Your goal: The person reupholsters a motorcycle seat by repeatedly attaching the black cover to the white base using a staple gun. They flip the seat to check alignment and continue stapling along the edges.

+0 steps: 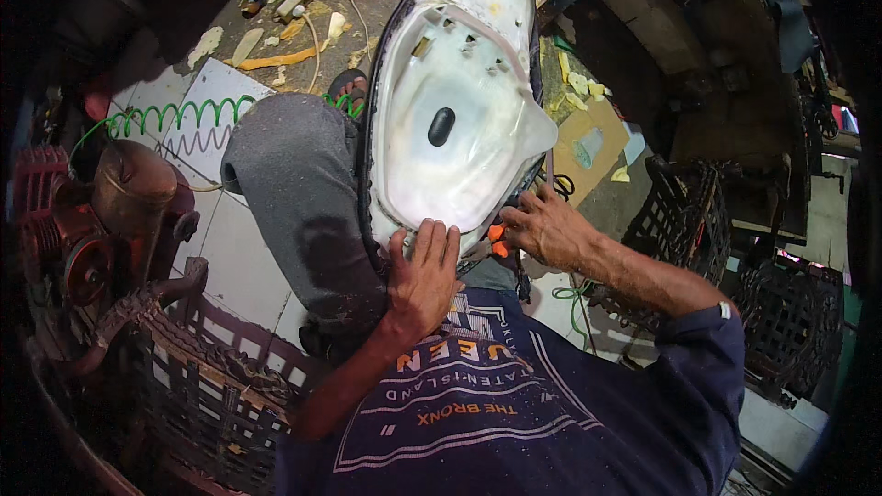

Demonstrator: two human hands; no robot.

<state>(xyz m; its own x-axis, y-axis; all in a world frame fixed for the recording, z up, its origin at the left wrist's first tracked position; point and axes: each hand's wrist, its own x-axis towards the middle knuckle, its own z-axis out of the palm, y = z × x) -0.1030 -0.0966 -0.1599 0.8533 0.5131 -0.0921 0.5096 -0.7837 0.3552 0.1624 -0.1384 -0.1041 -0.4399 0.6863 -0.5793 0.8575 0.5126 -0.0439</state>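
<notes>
An upturned motorcycle seat (432, 165) lies across my lap, its white plastic base facing up and a dark cover wrapped round its rim. A black oval rubber pad (442, 127) shows in the middle of the base. My left hand (424, 276) rests flat on the near end, fingers stretched out over the rim. At the near right edge, my right hand (549, 231) is closed, its fingers curled and pinched by the rim. A small bright orange piece (497, 241) shows beside those fingertips; its kind is unclear, and what the fingers grip is hidden.
A rusty red air compressor (101, 220) stands at left, with a green coiled hose (184, 115) beyond it. Black woven-metal furniture (211, 395) flanks me on both sides. Yellow foam scraps (280, 57) litter the far floor. Cardboard (602, 142) and a black loop handle (564, 186) lie right of the seat.
</notes>
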